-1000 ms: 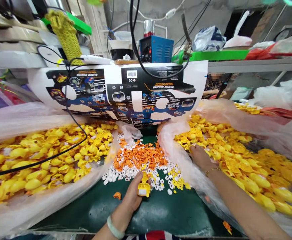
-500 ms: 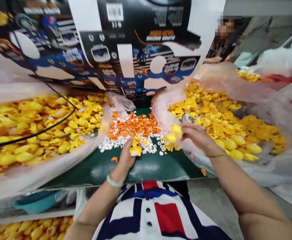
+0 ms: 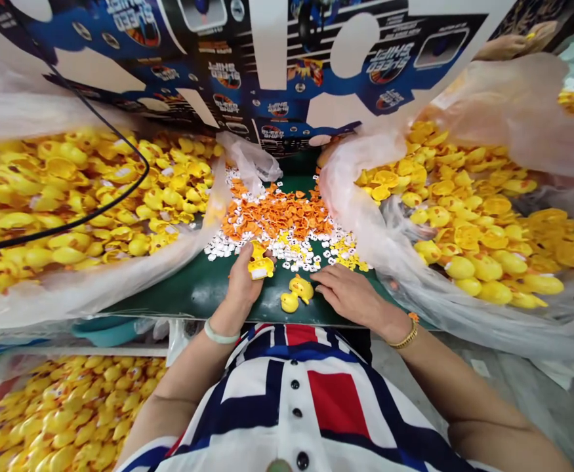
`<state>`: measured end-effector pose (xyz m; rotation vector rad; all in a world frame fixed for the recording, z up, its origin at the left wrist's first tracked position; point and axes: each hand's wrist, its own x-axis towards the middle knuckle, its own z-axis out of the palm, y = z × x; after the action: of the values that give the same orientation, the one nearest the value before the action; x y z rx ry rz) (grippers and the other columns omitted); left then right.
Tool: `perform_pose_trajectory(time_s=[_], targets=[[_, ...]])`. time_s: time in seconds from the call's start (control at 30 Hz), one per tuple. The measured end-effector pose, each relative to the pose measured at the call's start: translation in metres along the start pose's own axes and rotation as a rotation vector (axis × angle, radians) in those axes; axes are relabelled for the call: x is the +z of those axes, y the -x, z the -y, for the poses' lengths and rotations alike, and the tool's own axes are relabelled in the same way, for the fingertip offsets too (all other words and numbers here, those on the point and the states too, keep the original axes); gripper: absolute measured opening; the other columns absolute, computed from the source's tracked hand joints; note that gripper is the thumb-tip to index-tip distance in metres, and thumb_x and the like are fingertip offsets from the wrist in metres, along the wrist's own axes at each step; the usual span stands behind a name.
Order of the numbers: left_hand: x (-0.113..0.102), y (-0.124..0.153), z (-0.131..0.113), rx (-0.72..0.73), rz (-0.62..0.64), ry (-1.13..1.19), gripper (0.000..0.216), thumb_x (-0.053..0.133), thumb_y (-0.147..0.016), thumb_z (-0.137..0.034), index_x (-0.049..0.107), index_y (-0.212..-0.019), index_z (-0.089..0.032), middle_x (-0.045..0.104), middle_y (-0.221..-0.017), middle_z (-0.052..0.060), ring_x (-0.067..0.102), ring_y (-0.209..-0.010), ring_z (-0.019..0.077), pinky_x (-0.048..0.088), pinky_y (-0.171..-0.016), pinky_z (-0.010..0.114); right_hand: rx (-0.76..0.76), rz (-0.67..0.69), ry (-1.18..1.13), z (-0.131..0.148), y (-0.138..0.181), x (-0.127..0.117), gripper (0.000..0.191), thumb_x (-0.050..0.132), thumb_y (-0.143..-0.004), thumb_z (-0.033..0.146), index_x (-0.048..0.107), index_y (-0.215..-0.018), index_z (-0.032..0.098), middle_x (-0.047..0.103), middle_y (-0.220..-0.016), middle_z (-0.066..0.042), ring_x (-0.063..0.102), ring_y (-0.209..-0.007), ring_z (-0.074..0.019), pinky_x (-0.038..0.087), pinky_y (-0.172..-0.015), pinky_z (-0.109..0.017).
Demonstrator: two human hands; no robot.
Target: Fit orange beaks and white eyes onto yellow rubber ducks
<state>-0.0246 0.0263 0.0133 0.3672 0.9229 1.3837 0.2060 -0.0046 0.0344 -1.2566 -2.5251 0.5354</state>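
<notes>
My left hand (image 3: 241, 286) grips a yellow plastic duck piece (image 3: 260, 267) with a white patch, just below the scattered parts. My right hand (image 3: 346, 295) lies flat on the green tabletop (image 3: 232, 295), holding nothing. Its fingertips come close to a pair of small yellow ducks (image 3: 296, 294) lying on the table between my hands. Beyond them spreads a heap of orange duck bills (image 3: 274, 216), ringed by small white pieces (image 3: 222, 246) and a few yellow ones (image 3: 348, 261).
Plastic-lined heaps of yellow ducks (image 3: 84, 190) (image 3: 473, 223) flank the table. Printed packaging sheets (image 3: 267, 65) hang above it, and a black cable (image 3: 104, 190) crosses the left heap. A lower bin of ducks (image 3: 70, 413) and a teal basin (image 3: 104, 332) sit below the table's front edge.
My right hand has come back from the right heap, and the yellow ducks it held now lie on the table. My view has tilted down toward my shirt, and my left hand still holds its piece.
</notes>
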Motion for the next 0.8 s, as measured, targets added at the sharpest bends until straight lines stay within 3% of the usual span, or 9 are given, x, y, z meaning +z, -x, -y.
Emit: perform_pose_trajectory(time_s=[0.1, 0.17, 0.3, 0.4, 0.5, 0.63, 0.8], targets=[[-0.001, 0.002, -0.004, 0.009, -0.015, 0.006, 0.035, 0.071, -0.077, -0.043, 0.06, -0.099, -0.017, 0.064, -0.073, 0.003, 0.065, -0.063, 0.0181, 0.049, -0.054, 0.027, -0.343, 0.068, -0.016, -0.001, -0.011, -0.004, 0.05, 0.048, -0.087, 0.001, 0.059, -0.131, 0.023, 0.058, -0.139, -0.009, 0.049, -0.131, -0.0224, 0.047, -0.103, -0.042], [-0.003, 0.002, -0.006, -0.001, -0.01, 0.003, 0.035, 0.07, -0.078, -0.044, 0.06, -0.099, -0.017, 0.064, -0.073, 0.003, 0.065, -0.063, 0.0181, 0.049, -0.053, 0.027, -0.446, 0.121, 0.003, 0.0, -0.016, -0.002, 0.048, 0.05, -0.088, 0.001, 0.058, -0.129, 0.023, 0.058, -0.137, -0.009, 0.047, -0.131, -0.0213, 0.046, -0.103, -0.04], [-0.009, 0.001, -0.008, -0.026, -0.015, 0.009, 0.033, 0.067, -0.08, -0.043, 0.061, -0.098, -0.017, 0.066, -0.074, 0.004, 0.065, -0.063, 0.0183, 0.049, -0.052, 0.027, -0.353, 0.106, 0.155, 0.006, -0.011, 0.01, 0.019, 0.064, -0.091, 0.029, 0.064, -0.107, 0.02, 0.064, -0.103, -0.009, 0.057, -0.097, -0.0234, 0.053, -0.081, -0.038], [-0.012, 0.001, -0.007, -0.084, -0.007, 0.037, 0.03, 0.065, -0.082, -0.043, 0.062, -0.096, -0.017, 0.066, -0.074, 0.004, 0.066, -0.063, 0.0185, 0.05, -0.052, 0.027, -0.234, 0.006, 0.202, 0.012, -0.001, 0.026, 0.034, 0.068, -0.085, 0.049, 0.064, -0.099, 0.017, 0.06, -0.098, -0.011, 0.055, -0.09, -0.026, 0.054, -0.077, -0.041], [-0.012, 0.002, -0.007, -0.158, 0.024, 0.037, 0.033, 0.064, -0.083, -0.046, 0.063, -0.095, -0.016, 0.067, -0.076, 0.006, 0.068, -0.065, 0.0199, 0.051, -0.051, 0.027, -0.21, 0.021, 0.15, 0.013, 0.007, 0.036, 0.037, 0.069, -0.086, 0.041, 0.06, -0.111, 0.016, 0.059, -0.109, -0.013, 0.056, -0.096, -0.0273, 0.054, -0.082, -0.043], [-0.008, 0.006, -0.005, -0.205, 0.032, 0.006, 0.041, 0.063, -0.083, -0.056, 0.064, -0.096, -0.017, 0.067, -0.073, 0.006, 0.067, -0.059, 0.0205, 0.047, -0.045, 0.027, -0.273, 0.123, 0.067, 0.008, 0.007, 0.029, 0.031, 0.059, -0.092, 0.023, 0.055, -0.122, 0.019, 0.06, -0.108, -0.01, 0.058, -0.094, -0.0241, 0.055, -0.08, -0.039], [0.003, 0.01, 0.009, -0.18, 0.055, 0.02, 0.049, 0.06, -0.084, -0.063, 0.066, -0.093, -0.015, 0.07, -0.075, 0.007, 0.069, -0.068, 0.0208, 0.053, -0.057, 0.028, -0.19, -0.143, -0.086, 0.013, -0.018, 0.002, 0.037, 0.061, -0.092, 0.036, 0.054, -0.124, 0.019, 0.061, -0.109, -0.011, 0.06, -0.097, -0.0247, 0.053, -0.085, -0.04]])
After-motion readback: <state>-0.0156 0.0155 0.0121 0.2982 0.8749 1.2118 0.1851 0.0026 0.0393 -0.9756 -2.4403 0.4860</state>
